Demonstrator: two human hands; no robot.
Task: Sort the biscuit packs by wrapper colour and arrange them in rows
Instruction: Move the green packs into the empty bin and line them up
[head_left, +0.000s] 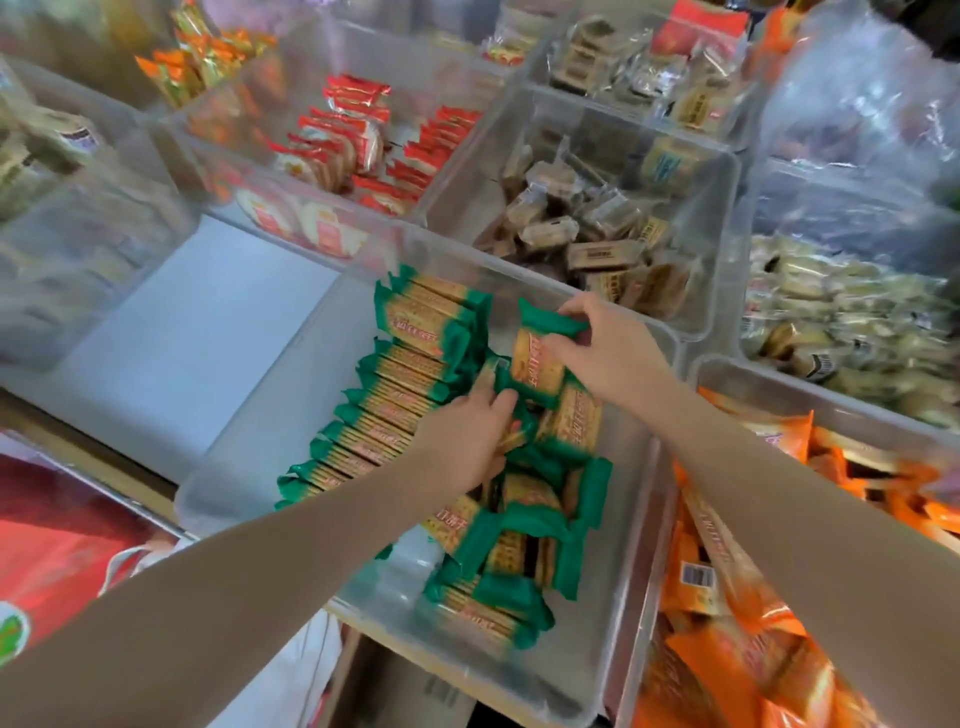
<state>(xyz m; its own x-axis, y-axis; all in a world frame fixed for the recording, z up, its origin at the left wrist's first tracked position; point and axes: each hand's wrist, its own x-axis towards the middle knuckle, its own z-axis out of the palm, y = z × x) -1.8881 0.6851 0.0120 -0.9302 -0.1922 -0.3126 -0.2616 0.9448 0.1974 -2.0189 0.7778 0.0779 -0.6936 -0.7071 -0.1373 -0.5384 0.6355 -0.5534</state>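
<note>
Clear bin (249, 447): right hand (608, 353) pinched one green pack (540, 358) upright beside the standing row (395, 395), left hand (462, 441) gripped loose packs, apparently readying another row.

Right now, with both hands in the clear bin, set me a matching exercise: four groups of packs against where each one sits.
Things:
1. green pack in the right hand
2. green row
3. orange packs
4. red packs

Places:
A. bin right of the green bin
B. bin behind the green bin, to the left
C. standing on edge along the green bin's left half
D. lifted above the loose green packs

Pairs: 1-D, 2-C, 3-A, 4-B
</note>
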